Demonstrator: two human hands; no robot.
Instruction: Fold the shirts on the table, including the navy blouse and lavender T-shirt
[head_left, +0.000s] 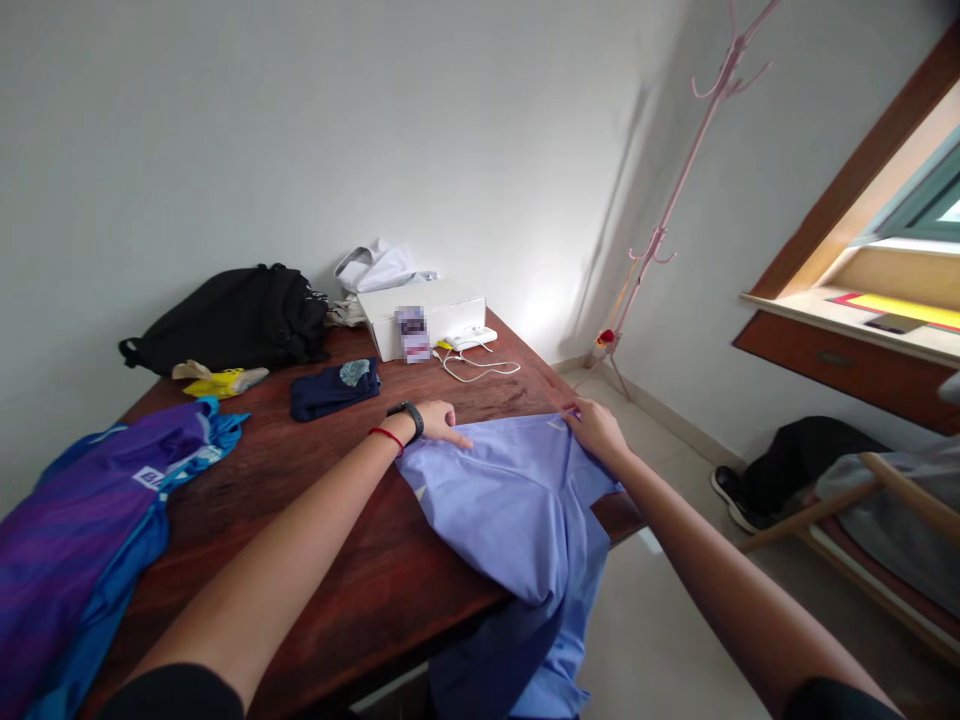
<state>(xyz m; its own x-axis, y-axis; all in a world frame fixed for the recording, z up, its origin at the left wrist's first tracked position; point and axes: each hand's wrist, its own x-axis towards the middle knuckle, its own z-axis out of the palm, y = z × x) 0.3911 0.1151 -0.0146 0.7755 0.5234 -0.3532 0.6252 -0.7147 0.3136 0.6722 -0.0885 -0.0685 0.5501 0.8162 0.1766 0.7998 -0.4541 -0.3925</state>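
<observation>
A light purple garment (pixel 499 500) is spread across the right side of the table, and its lower part hangs over the front edge in folds. My left hand (pixel 435 422), with a dark watch and a red cord at the wrist, is closed at the garment's upper left edge. Its thumb lies on the cloth and the other fingers are curled, partly hidden. At the upper right corner, my right hand (pixel 598 430) pinches the cloth between thumb and fingers. Between both hands the top edge runs nearly straight.
On the dark wooden table (pixel 330 560) are a purple-blue jersey (pixel 97 510), folded navy cloth (pixel 334 390), yellow item (pixel 221 382), black backpack (pixel 232 320), white box (pixel 457 300) and white power strip (pixel 474 338). A pink coat rack (pixel 679 190) stands beyond; a wooden chair (pixel 840 500) is right.
</observation>
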